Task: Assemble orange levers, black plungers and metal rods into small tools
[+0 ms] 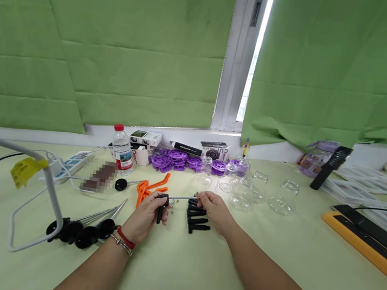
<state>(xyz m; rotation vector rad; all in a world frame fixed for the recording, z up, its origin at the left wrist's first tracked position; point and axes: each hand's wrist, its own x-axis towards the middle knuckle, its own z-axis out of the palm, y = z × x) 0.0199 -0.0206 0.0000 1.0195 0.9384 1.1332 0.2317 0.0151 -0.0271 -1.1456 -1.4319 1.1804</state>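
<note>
Between my hands a thin metal rod point(183, 198) lies almost level. My left hand point(148, 211) is closed round the black end piece point(160, 211) at the rod's left end. At the other end, the fingertips of my right hand point(213, 209) are pinched together on or near the rod's tip; whether a small part is between them I cannot make out. Several black plastic pieces point(197, 226) lie in a row just below my right hand. Beside my left hand are orange spring clamps point(141, 192) and a few tiny metal bits point(173, 206).
At left lie several metal rods with black discs point(87, 236), under a white bent frame point(50, 180). A water bottle point(123, 150), purple plastic wheels point(176, 158) and small boxes point(215, 149) line the back. Glass jars point(283, 199) stand right of centre; an orange-black tool point(362, 242) lies farther right.
</note>
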